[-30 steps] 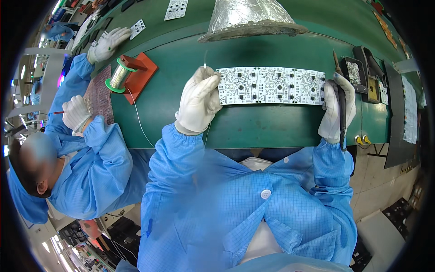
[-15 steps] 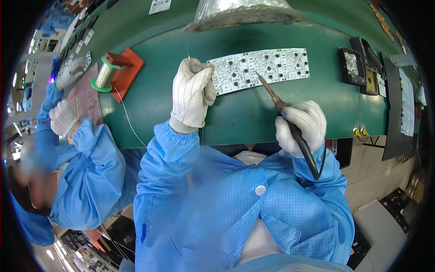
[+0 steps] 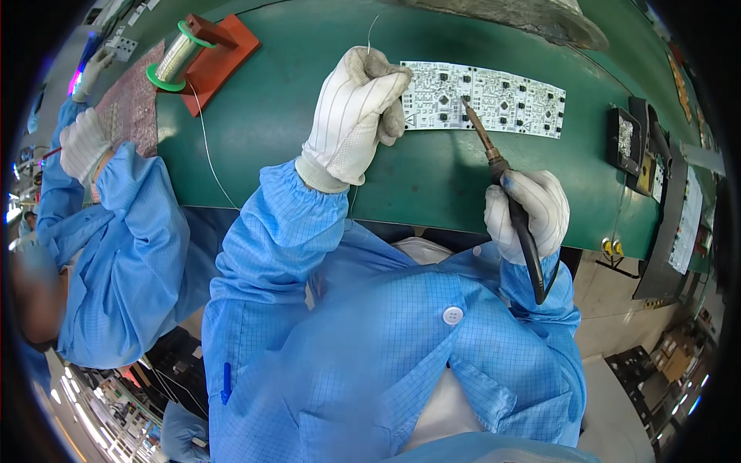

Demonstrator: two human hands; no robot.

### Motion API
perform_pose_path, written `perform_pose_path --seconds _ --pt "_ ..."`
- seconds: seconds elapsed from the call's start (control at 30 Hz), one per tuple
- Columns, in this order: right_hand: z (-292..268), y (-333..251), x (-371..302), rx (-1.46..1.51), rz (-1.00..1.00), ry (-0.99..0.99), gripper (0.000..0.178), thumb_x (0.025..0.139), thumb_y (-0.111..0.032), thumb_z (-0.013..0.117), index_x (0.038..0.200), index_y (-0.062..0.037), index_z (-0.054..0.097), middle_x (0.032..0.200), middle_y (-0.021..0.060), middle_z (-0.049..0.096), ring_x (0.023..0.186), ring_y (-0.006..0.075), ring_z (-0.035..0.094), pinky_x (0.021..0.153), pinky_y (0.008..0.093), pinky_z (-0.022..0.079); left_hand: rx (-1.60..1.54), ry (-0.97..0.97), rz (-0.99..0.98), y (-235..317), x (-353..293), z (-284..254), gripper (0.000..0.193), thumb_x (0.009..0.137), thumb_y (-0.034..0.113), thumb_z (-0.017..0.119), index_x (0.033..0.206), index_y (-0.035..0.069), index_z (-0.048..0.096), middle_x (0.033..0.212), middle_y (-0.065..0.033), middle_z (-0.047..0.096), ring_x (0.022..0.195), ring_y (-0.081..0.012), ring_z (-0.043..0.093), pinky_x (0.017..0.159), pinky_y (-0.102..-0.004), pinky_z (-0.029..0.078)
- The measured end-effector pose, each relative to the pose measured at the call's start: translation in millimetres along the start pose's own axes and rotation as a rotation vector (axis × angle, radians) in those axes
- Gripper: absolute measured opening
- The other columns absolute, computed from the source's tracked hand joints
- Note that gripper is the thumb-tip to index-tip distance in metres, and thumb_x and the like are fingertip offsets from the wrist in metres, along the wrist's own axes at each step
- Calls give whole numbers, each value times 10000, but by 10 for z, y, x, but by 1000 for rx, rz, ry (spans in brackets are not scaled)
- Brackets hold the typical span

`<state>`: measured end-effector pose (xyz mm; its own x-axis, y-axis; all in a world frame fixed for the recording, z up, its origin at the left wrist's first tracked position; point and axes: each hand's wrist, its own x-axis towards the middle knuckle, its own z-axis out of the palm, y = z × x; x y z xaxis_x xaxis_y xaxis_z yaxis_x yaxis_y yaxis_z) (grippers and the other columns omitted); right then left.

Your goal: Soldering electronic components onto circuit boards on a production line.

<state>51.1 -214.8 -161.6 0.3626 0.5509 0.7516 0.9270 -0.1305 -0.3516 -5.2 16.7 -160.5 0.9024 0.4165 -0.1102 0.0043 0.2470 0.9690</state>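
My left hand (image 3: pixel 351 116), in a white striped glove, is closed around thin solder wire (image 3: pixel 370 35), whose bent free end sticks up above the fist. Its fingers also meet the left end of a long white circuit board (image 3: pixel 532 108) dotted with small black parts; whether they grip the board is hidden. In my right hand (image 3: pixel 532 212), also gloved, is a soldering iron (image 3: pixel 523 239) with a black handle and brown shaft. Its tip points up and left, over the left half of the board; whether it touches cannot be made out.
A solder spool (image 3: pixel 179 55) with green rims sits on a red stand (image 3: pixel 224 58) at left, its wire trailing to the table edge. A metal hood (image 3: pixel 532 19) hangs at the back. A black tray (image 3: pixel 624 143) stands right. At far left works another person (image 3: pixel 123 247).
The view has swung, shifting and tilting the whole scene. Against the board, the iron's tip lies a little farther left. Both hands keep their grips.
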Motion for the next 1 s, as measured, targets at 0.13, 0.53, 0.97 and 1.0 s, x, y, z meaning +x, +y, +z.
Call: perform_pose_path --seconds 0.13,0.53,0.97,1.0 --pt "27 2 9 -3 -11 -15 385 672 69 701 1024 -18 573 859 117 649 629 256 630 545 348 510 -21 -39 5 -27 13 -41 287 907 241 629 921 4 468 532 -38 509 437 -87 463 411 -211 359" --pt "-205 66 -82 88 146 38 373 727 96 622 1065 -44 554 813 151 612 633 210 576 552 302 478 29 -2 -27 28 -5 -2 291 907 254 625 934 12 465 545 -36 500 433 -90 434 403 -217 328" --pt "-894 614 -262 -307 638 490 216 908 -149 650 1081 -21 630 909 73 665 706 92 576 631 227 464 -200 41 -60 101 -5 48 185 887 98 617 971 36 464 676 -21 479 434 -65 382 387 -203 269" --pt "-878 556 -198 -172 854 539 226 923 -178 632 1101 -39 631 861 65 665 670 84 571 599 218 454 -200 26 -60 98 -6 48 185 887 98 617 971 36 464 676 -21 479 434 -65 382 387 -203 269"
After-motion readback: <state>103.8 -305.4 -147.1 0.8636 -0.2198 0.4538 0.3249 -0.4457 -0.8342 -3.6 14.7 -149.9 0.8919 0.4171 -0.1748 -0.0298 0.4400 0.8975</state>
